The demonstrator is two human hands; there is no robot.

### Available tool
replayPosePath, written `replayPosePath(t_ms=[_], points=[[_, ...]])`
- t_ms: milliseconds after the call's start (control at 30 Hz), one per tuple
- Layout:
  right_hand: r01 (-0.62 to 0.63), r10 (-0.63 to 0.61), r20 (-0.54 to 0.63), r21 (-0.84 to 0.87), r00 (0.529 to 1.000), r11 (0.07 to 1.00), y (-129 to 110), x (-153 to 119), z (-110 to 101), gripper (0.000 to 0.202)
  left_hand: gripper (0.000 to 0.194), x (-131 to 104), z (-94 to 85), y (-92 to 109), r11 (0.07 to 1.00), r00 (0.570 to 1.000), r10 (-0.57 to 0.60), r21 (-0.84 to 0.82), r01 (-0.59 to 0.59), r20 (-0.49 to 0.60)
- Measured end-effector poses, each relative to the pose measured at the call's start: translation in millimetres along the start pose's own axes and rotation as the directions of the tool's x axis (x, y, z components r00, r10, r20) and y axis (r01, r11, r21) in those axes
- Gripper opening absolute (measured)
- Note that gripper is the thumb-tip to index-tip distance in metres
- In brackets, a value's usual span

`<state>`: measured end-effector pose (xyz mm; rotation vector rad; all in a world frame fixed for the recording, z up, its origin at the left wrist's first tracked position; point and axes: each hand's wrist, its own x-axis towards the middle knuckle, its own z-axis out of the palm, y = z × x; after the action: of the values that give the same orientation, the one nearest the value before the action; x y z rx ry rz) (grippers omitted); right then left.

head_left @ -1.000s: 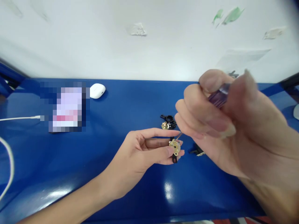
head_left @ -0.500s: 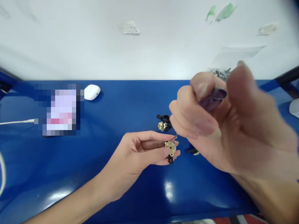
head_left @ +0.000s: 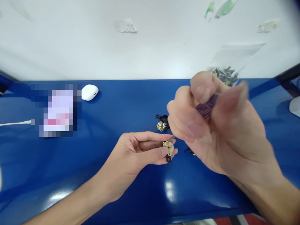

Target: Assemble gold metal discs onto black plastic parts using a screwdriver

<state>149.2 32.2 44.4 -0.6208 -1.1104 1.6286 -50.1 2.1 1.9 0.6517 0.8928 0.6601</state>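
Between the thumb and fingers of my left hand is a small round brass-coloured part with a black tab at its lower end. My right hand is wrapped round the purple handle of a screwdriver-like tool. Its thin metal shaft comes out below the fingers and reaches the top edge of the round part; the exact contact of the tip cannot be made out. Behind my left fingertips, a gold-coloured piece and black pieces lie on the blue table.
A pixelated phone with a white cable is at the left, beside a white case. A clear bag of small parts leans on the white wall behind my right hand. Another small black part lies under that hand.
My right thumb has moved across the handle end, now covering more of it. Both hands and the table appear shifted slightly left in view. More of the parts bag shows.
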Motion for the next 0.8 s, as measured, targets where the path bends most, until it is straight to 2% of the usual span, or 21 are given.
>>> replayPosePath(t_ms=[100, 200, 267, 367, 467, 567, 667, 733, 800], points=[[0.051, -0.046, 0.057, -0.078, 0.997, 0.996, -4.7, 3.1, 0.4, 0.013, 0.025, -0.6, -0.5, 0.4, 1.0, 1.0, 0.004, 0.009, -0.004, -0.001], [0.074, -0.069, 0.09, -0.053, 0.994, 0.996, -0.2, 4.2, 0.2, 0.031, 0.024, -0.5, -0.3, 0.4, 1.0, 0.999, 0.019, 0.013, -0.018, -0.034], [0.06, -0.057, 0.046, -0.063, 0.997, 0.996, 6.5, 2.3, -0.4, 0.029, 0.02, 0.3, 0.2, -0.2, 0.999, 0.998, 0.045, 0.008, -0.045, -0.043], [0.076, -0.077, -0.044, -0.022, 0.996, 0.997, 14.4, -1.5, -1.4, 0.01, 0.021, 1.8, 0.2, -1.4, 0.999, 0.998, 0.05, 0.005, -0.05, -0.022], [0.077, -0.073, -0.067, 0.047, 0.995, 0.996, 12.3, -2.1, -0.3, 0.017, 0.026, 2.0, -1.0, -1.3, 1.0, 0.999, 0.013, 0.014, -0.013, -0.038], [0.023, -0.023, -0.024, 0.02, 0.999, 1.0, 2.7, -0.1, 2.2, 0.02, 0.026, 1.2, -1.8, 0.0, 1.0, 0.999, 0.005, 0.024, -0.004, -0.053], [0.042, -0.045, 0.076, 0.042, 0.996, 0.998, -3.3, 1.8, 2.1, 0.023, 0.026, 0.6, -0.9, -0.1, 0.999, 0.999, 0.011, 0.044, -0.009, -0.046], [0.034, -0.043, 0.125, 0.071, 0.991, 0.997, -1.9, 2.6, 0.4, 0.034, 0.024, 0.6, -0.1, -1.2, 0.999, 0.999, 0.026, 0.048, -0.024, -0.048], [0.019, -0.028, 0.113, 0.08, 0.993, 0.997, 2.8, 2.8, -1.3, 0.044, 0.021, 0.8, 0.3, -2.7, 0.998, 0.998, 0.051, 0.041, -0.049, -0.047]])
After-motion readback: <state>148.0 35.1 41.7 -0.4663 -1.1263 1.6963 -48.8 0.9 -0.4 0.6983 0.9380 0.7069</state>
